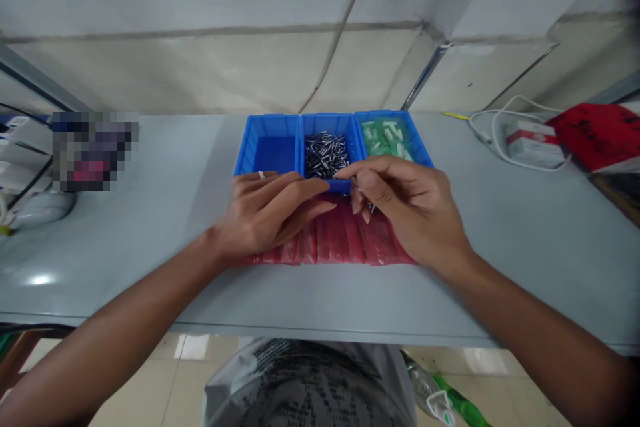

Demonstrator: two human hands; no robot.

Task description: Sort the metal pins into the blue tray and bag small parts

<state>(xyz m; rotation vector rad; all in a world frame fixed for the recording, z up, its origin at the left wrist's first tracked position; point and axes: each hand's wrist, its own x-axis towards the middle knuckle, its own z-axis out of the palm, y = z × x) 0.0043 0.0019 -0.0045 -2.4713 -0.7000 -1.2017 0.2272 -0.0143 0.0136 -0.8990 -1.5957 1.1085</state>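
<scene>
My left hand (267,213) is stretched out flat over the left part of a row of red plastic bags (327,240), its thumb and fingers apart and nothing visible in them. A ring shows on one finger. My right hand (413,207) is curled in a pinch above the right end of the bags, by the front of the middle blue bin (340,187). Small shiny metal pins show at its curled fingers; how many is hidden. Loose metal pins (325,153) of the same look fill the middle bin.
The left blue bin (275,153) shows its bare floor. In the right blue bin (420,147) lie small white pieces in green-tinted bags (385,137). A computer mouse (45,207) is at far left. A white cable (495,127), a small box (535,143) and red cloth (597,137) lie right.
</scene>
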